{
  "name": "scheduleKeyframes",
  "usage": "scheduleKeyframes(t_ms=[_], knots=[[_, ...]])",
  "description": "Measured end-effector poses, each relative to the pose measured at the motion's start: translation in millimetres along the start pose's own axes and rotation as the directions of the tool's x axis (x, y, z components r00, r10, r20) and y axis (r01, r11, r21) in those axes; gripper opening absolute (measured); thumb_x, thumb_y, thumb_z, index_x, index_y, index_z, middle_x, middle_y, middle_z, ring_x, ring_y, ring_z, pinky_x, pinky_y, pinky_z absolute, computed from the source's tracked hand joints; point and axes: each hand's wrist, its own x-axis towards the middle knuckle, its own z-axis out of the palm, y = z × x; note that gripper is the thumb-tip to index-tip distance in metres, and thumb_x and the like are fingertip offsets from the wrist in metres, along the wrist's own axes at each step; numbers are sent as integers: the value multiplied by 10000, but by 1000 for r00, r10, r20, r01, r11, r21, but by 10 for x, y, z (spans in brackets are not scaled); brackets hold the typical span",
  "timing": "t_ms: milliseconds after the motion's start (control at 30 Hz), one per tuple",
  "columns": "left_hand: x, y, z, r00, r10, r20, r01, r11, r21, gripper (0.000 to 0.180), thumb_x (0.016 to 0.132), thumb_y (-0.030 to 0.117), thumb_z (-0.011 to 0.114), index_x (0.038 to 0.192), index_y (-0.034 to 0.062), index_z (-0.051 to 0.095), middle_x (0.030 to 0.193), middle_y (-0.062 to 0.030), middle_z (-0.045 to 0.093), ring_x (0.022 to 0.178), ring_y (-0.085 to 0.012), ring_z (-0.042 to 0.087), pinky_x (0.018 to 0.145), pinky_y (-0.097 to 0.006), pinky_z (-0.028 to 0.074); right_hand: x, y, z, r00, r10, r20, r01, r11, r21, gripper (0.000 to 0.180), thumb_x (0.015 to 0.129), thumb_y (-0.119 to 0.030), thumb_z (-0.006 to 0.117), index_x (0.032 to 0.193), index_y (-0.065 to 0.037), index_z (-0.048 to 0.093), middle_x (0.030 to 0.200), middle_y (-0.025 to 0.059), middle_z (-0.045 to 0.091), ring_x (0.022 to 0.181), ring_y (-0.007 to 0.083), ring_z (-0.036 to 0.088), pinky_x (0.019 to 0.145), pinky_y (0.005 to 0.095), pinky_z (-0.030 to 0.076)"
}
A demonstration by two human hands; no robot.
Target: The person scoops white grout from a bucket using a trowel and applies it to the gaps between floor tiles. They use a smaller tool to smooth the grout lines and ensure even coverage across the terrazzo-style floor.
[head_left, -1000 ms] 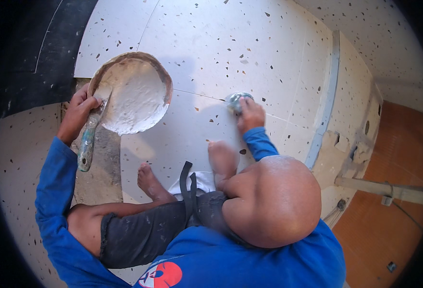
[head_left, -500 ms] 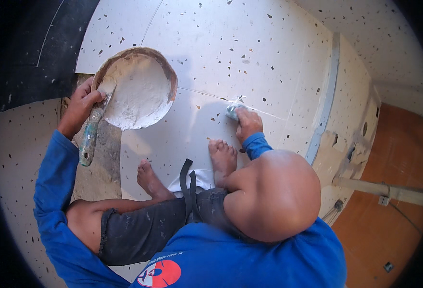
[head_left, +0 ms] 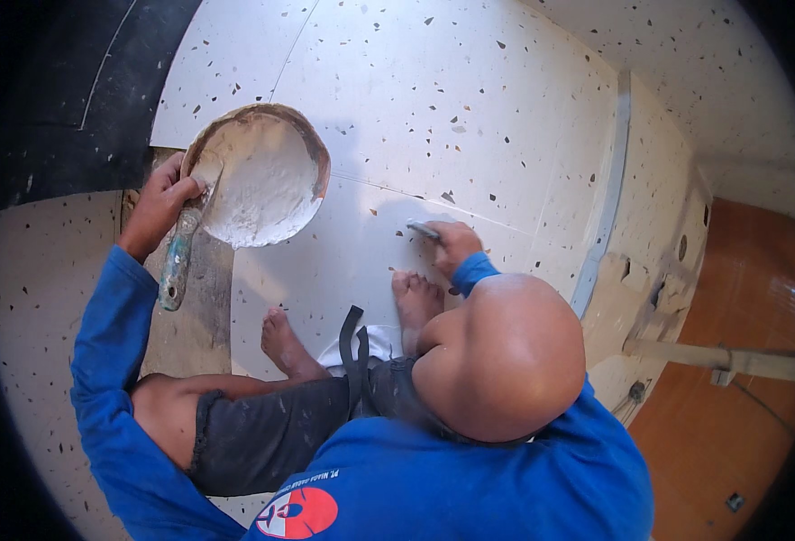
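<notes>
While the left hand point(head_left: 159, 209) grips the trowel point(head_left: 184, 248) at the bowl point(head_left: 321, 162) rim, the right hand point(head_left: 454, 245) pinches a scraper point(head_left: 423, 229) on the tile joint point(head_left: 506, 221).

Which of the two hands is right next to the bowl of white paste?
The left hand. It holds a trowel at the rim of the bowl of white paste. The right hand is away from the bowl, pressing a small tool on the speckled tile.

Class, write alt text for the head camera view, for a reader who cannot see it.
A squatting person's right hand presses a small scraper on a speckled white tile floor, while the left hand holds a trowel at a bowl of white paste.
</notes>
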Motion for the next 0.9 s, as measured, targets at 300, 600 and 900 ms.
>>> scheduleKeyframes(t_ms=[300, 600, 900], knots=[[-67, 5, 51, 1000, -11, -22, 9, 997, -73, 354, 810, 124, 540, 1126, -36, 562, 947, -36, 585, 821, -89, 520, 761, -227, 430, 136, 402, -205, 940, 335, 64, -327, 939, -107, 294, 831, -158, 584, 1112, -127, 664, 1012, 169, 671, 968, 362, 611, 888, 451, 475], [-59, 150, 50, 1000, 20, -1, -20, 997, -72, 340, 812, 121, 544, 1111, -40, 559, 926, -22, 567, 814, -84, 503, 749, -229, 419, 657, -171, -119, 915, 178, 362, -187, 982, -8, 267, 827, -158, 577, 1080, -122, 655, 985, 175, 665, 939, 388, 613, 863, 469, 473], [-55, 66, 20, 1000, -5, 2, 5, 998, -62, 290, 813, 118, 547, 1062, -30, 570, 875, 0, 541, 764, -74, 479, 703, -222, 407, 372, 149, 263, 985, -164, -59, 150, 970, -191, 448, 702, -32, 621, 1147, -78, 621, 1178, 145, 612, 967, 352, 601, 855, 423, 477]])
